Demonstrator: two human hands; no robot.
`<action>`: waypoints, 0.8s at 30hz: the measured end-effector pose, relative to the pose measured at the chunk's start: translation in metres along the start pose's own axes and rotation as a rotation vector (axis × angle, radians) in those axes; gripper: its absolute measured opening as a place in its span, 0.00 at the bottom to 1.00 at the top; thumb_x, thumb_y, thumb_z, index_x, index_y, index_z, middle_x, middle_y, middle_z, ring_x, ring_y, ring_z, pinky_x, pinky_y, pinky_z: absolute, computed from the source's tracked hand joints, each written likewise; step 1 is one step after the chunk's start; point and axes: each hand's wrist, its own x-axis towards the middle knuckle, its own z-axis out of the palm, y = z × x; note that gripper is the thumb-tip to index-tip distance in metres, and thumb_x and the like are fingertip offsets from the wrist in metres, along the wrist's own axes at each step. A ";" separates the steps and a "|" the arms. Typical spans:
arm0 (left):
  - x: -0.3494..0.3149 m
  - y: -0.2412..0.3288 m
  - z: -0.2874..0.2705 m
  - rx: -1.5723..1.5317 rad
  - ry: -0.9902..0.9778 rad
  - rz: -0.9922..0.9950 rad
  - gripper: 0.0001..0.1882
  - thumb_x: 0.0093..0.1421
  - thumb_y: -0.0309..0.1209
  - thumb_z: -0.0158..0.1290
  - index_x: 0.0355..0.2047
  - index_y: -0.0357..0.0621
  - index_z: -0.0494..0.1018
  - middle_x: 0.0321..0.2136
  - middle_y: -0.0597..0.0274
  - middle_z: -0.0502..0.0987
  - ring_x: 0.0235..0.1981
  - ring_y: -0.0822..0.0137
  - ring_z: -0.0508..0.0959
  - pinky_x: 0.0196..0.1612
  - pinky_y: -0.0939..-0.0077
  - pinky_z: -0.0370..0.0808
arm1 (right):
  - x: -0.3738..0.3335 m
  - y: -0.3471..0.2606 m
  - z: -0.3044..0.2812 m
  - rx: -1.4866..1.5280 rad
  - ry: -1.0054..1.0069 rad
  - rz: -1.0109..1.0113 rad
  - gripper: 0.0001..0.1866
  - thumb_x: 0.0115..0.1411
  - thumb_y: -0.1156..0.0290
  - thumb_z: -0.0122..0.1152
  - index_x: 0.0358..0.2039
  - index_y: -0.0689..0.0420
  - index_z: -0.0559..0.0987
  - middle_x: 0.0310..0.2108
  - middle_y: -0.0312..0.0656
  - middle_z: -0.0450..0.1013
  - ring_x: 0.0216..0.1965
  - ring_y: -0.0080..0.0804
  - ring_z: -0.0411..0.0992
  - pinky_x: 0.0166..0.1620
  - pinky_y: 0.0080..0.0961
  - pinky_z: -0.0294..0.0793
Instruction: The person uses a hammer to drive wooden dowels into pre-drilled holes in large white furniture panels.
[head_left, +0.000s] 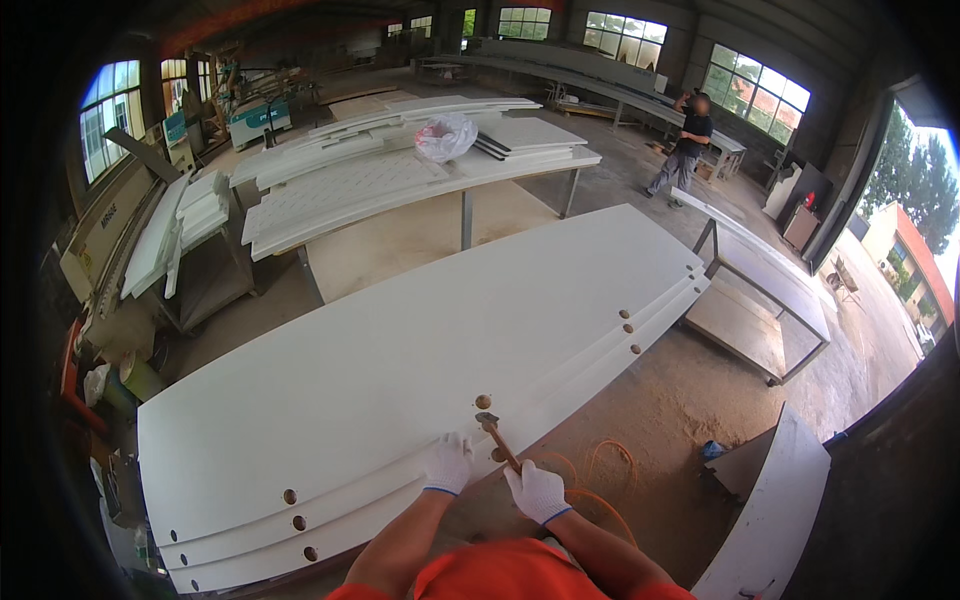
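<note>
My right hand (537, 491), in a white knit glove, grips a hammer (506, 446) by its wooden handle. The hammer's dark metal head is over the white panels, close beside a round hole (484, 402). My left hand (449, 464), gloved alike, is at the stepped near edges of the panels, left of the hammer. Its fingers are curled together; whatever they pinch, if anything, is too small to make out. Several long white panels (370, 350) lie stacked in staggered steps, with round cut holes along their near edges.
More white panels rest on a table (466, 220) behind, with a clear plastic bag (446, 137) on top. A metal-framed stand (760, 270) is at the right. An orange hose (612, 500) lies on the dusty floor. Another person (688, 140) stands at the far right.
</note>
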 end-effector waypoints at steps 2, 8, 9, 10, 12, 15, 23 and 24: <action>0.002 0.010 0.000 -0.098 0.097 0.074 0.07 0.64 0.36 0.57 0.36 0.47 0.77 0.36 0.47 0.83 0.32 0.41 0.83 0.35 0.46 0.80 | 0.004 0.022 0.017 -0.079 -0.039 0.029 0.26 0.72 0.45 0.51 0.36 0.59 0.76 0.28 0.56 0.81 0.31 0.60 0.80 0.37 0.57 0.78; -0.004 -0.004 0.006 -0.234 0.173 0.211 0.09 0.65 0.37 0.55 0.39 0.44 0.76 0.41 0.44 0.82 0.31 0.40 0.83 0.35 0.44 0.80 | 0.007 0.013 0.006 -0.020 -0.087 -0.032 0.27 0.71 0.44 0.50 0.38 0.59 0.77 0.30 0.58 0.81 0.34 0.61 0.81 0.41 0.57 0.78; -0.002 0.003 0.005 -0.142 0.043 0.201 0.10 0.65 0.35 0.54 0.41 0.43 0.76 0.46 0.44 0.81 0.34 0.40 0.83 0.36 0.44 0.80 | 0.009 0.024 0.009 -0.023 -0.111 -0.028 0.27 0.72 0.44 0.49 0.37 0.59 0.76 0.30 0.59 0.81 0.34 0.61 0.81 0.41 0.58 0.78; -0.002 0.014 -0.003 -0.050 -0.086 0.186 0.11 0.65 0.34 0.52 0.43 0.41 0.76 0.50 0.45 0.79 0.36 0.40 0.83 0.38 0.43 0.80 | 0.010 0.030 0.006 0.036 -0.088 -0.027 0.27 0.71 0.43 0.49 0.37 0.59 0.76 0.30 0.59 0.81 0.35 0.62 0.81 0.42 0.58 0.78; 0.004 0.041 -0.020 0.091 -0.274 0.172 0.14 0.65 0.32 0.50 0.47 0.38 0.75 0.56 0.44 0.77 0.40 0.40 0.84 0.40 0.43 0.81 | 0.007 0.044 -0.005 0.153 -0.048 -0.026 0.28 0.71 0.43 0.50 0.37 0.59 0.77 0.31 0.60 0.81 0.36 0.63 0.80 0.43 0.58 0.77; 0.011 0.073 -0.034 0.200 -0.446 0.126 0.16 0.65 0.31 0.49 0.50 0.35 0.74 0.59 0.41 0.76 0.43 0.40 0.84 0.42 0.44 0.81 | 0.010 0.056 -0.029 0.274 -0.062 0.002 0.28 0.71 0.43 0.50 0.38 0.61 0.77 0.32 0.62 0.80 0.38 0.65 0.80 0.44 0.57 0.76; -0.001 0.073 -0.003 0.021 -0.133 0.065 0.13 0.67 0.33 0.50 0.49 0.46 0.76 0.46 0.46 0.81 0.36 0.42 0.83 0.38 0.47 0.80 | 0.028 0.109 -0.064 0.459 -0.048 0.013 0.26 0.69 0.49 0.56 0.34 0.64 0.76 0.29 0.61 0.78 0.36 0.63 0.79 0.40 0.53 0.75; 0.007 0.081 -0.006 -0.007 -0.112 0.005 0.11 0.67 0.34 0.51 0.47 0.48 0.77 0.44 0.47 0.81 0.37 0.41 0.83 0.38 0.47 0.80 | 0.028 0.118 -0.066 0.448 -0.040 0.023 0.25 0.69 0.50 0.57 0.34 0.65 0.77 0.28 0.59 0.78 0.34 0.59 0.79 0.38 0.50 0.75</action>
